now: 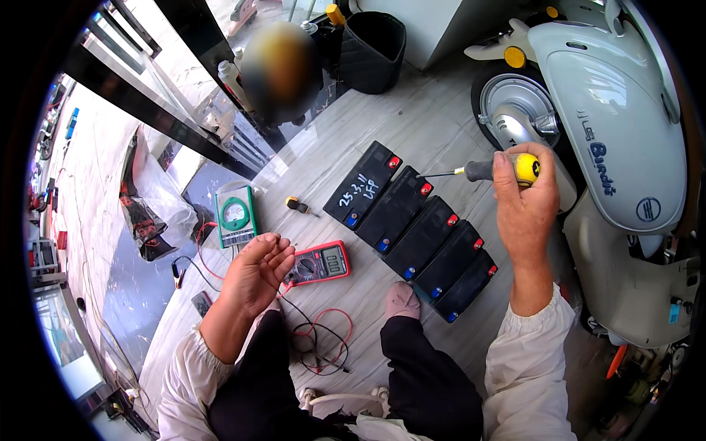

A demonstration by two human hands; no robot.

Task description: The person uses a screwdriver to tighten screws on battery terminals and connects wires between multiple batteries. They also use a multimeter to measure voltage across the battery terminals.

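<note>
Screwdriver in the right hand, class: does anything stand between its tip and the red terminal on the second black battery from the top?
Nothing visible does. The right hand holds the screwdriver pointing left, its tip close to the red terminal at the upper end of the black battery; contact cannot be told.

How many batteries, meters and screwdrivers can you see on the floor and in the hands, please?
Batteries: 5
Meters: 2, one green, one red
Screwdrivers: 2, one in the right hand, one on the floor
Total: 9
</note>
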